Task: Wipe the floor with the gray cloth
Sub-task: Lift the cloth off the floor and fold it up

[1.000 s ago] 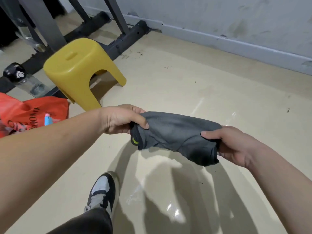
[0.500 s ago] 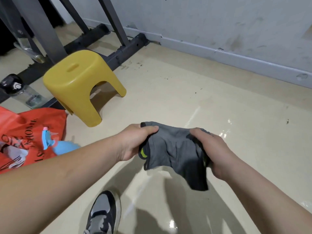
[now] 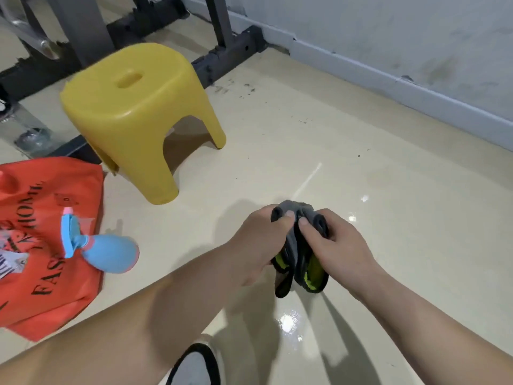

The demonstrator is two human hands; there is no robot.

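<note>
We hold the gray cloth (image 3: pixel 298 240) bunched between both hands, up off the floor (image 3: pixel 388 218) in front of us. Our left hand (image 3: pixel 261 243) has its fingers (image 3: pixel 288 215) closed on the left side of the bundle, and our right hand (image 3: pixel 337 243) pinches the right side, thumbs nearly meeting at the top. The cloth's lower folds, edged in black with a yellow-green lining, hang free below the hands and do not touch the tiles.

As far as we can judge, the wiping itself is not under way: the cloth is in the air, gathered into a pad rather than pressed down. The floor ahead shines with glossy, wet-looking patches, and dark specks lie scattered toward the wall (image 3: pixel 416 37) and near the yellow stool (image 3: pixel 138 112). Whether the shine comes from water or polish we cannot tell. What is left is nearly everything: lowering the bundle onto the tiles and drawing it across the marked area.
</note>
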